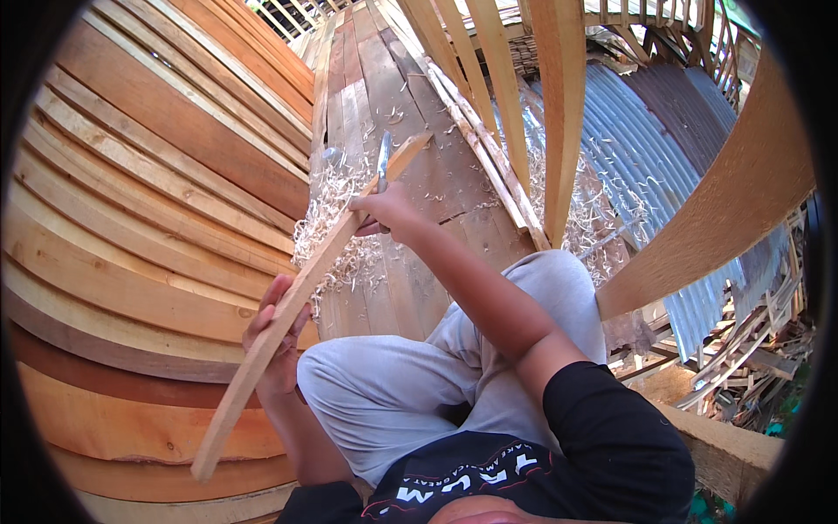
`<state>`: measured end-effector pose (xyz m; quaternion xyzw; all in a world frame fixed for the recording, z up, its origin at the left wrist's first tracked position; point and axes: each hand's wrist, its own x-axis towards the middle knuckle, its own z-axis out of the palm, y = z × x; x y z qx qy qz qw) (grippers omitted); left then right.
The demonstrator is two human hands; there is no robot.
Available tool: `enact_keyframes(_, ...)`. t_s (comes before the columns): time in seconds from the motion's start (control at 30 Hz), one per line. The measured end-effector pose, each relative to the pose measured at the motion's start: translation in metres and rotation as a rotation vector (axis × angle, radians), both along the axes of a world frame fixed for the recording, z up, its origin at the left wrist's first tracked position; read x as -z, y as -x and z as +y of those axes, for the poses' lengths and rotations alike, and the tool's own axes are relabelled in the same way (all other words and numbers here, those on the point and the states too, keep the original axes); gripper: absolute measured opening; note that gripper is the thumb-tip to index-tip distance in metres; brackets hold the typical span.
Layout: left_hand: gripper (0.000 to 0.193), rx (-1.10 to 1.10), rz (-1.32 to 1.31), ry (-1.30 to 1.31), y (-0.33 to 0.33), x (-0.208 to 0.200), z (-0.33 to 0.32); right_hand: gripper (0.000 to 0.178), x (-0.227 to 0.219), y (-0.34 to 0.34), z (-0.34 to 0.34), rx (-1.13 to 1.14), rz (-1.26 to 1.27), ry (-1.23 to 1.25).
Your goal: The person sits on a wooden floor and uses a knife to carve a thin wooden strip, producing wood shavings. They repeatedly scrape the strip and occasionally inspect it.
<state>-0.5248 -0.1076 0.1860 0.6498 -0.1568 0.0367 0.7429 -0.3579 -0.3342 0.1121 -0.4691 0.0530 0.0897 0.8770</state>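
A long, narrow wooden strip (288, 319) slants across the middle, its near end low at the left and its tapered far end over the deck boards. My left hand (278, 341) is closed round the strip below its middle, with the fingers on its left side. Farther up, my right hand (384, 210) grips a knife (383, 157) whose blade points away from me. That hand lies against the strip, and the blade crosses close beside it. Most of the knife's handle is hidden in my fingers.
Curved wooden planks (140, 227) rise along the left. Pale shavings (336, 205) lie on the deck boards (419, 297) beyond my folded legs. Upright timber ribs (563, 105) stand at the right, one large curved rib (716, 210) close by. Outside them lie corrugated metal sheets (646, 140).
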Motion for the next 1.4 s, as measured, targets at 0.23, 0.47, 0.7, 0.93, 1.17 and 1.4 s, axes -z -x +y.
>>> enact_keyframes(0.23,0.065,0.684,0.85,0.874,0.007,0.022,-0.001,0.025,0.036,-0.012,0.013,-0.045,-0.016,0.116)
enact_keyframes(0.47,0.046,0.553,0.922,0.763,-0.015,0.018,-0.016,0.028,0.049,-0.021,-0.007,-0.064,-0.082,0.293)
enact_keyframes(0.7,0.041,0.514,0.856,0.562,-0.072,0.025,-0.019,0.06,-0.03,0.01,-0.068,-0.178,-0.088,0.754)
enact_keyframes(0.93,0.043,0.581,0.863,0.656,-0.127,0.085,-0.025,0.03,-0.032,0.001,-0.071,-0.29,-0.226,1.005)
enact_keyframes(1.17,0.046,0.449,1.001,0.477,-0.1,0.115,-0.016,0.024,0.062,-0.008,-0.062,-0.204,-0.539,1.277)
enact_keyframes(1.4,0.045,0.32,1.024,0.314,-0.079,0.091,-0.015,0.016,0.067,-0.009,-0.054,-0.228,-0.63,1.198)
